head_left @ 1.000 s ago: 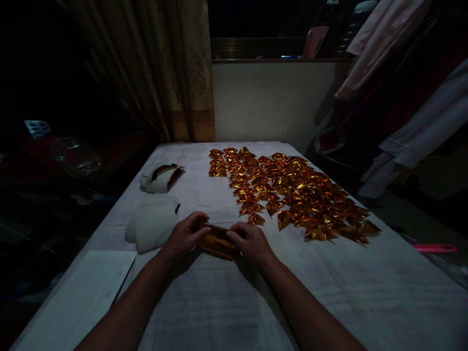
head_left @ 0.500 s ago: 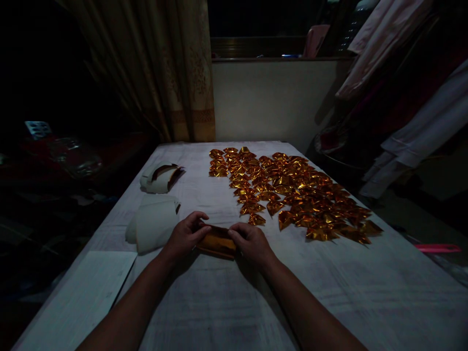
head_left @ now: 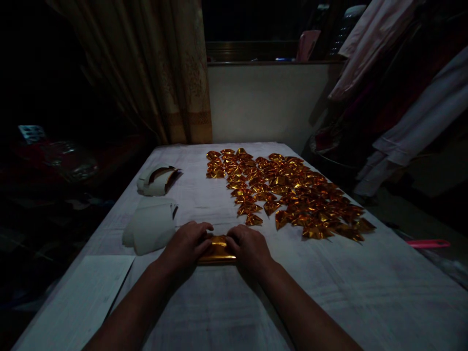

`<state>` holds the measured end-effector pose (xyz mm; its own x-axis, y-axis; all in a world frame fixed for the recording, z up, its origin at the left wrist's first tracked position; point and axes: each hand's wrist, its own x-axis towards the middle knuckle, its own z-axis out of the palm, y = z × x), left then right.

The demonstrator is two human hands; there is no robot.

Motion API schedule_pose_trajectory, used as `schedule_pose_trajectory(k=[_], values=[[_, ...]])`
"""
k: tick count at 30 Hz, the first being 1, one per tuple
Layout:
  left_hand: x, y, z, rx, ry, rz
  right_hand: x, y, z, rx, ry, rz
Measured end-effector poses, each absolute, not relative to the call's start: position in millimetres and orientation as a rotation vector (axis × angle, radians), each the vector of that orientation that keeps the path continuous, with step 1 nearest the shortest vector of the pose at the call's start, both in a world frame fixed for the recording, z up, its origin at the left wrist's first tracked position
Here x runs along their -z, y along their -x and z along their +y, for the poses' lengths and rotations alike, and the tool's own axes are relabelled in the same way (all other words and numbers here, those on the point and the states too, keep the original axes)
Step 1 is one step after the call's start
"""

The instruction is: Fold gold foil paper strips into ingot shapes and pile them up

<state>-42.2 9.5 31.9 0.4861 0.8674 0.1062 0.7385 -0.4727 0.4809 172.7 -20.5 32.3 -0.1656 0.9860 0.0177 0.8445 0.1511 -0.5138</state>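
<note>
Between my two hands lies a folded sheet of gold foil paper (head_left: 218,251), low on the table. My left hand (head_left: 190,243) has its fingers curled over the sheet's left end. At the right end, my right hand (head_left: 249,245) grips it with bent fingers and the thumb tucked in. Just beyond, many folded gold foil pieces (head_left: 281,187) spread in rows toward the right. Left of my left hand are curled sheets of paper, pale on the outside (head_left: 151,226), with another curled stack (head_left: 158,181) behind them.
A white flat board or sheet (head_left: 78,292) lies at the table's near left. The table has a pale cloth (head_left: 219,312). A curtain (head_left: 175,73) hangs behind on the left, and clothes (head_left: 420,112) hang at the right. A pink-handled item (head_left: 428,243) lies beyond the right edge.
The gold foil sheet, tilted with its fold raised before, now lies flatter and narrower. Both hands have pressed down, with their fingers more curled over its ends. The view has shifted slightly.
</note>
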Motion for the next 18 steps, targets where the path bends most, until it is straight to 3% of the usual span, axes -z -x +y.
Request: schedule_pose_trajectory(k=[10,18], values=[[-39.4,32.3,0.9,-0.3,-2.726,1.117,-27.5,-173.4,-17.5,-0.492,1.765,-2.064],[-25.6,44.5,-6.2,-0.445,-2.638,1.086,-39.8,-169.7,-22.5,-0.317,1.479,-2.295]])
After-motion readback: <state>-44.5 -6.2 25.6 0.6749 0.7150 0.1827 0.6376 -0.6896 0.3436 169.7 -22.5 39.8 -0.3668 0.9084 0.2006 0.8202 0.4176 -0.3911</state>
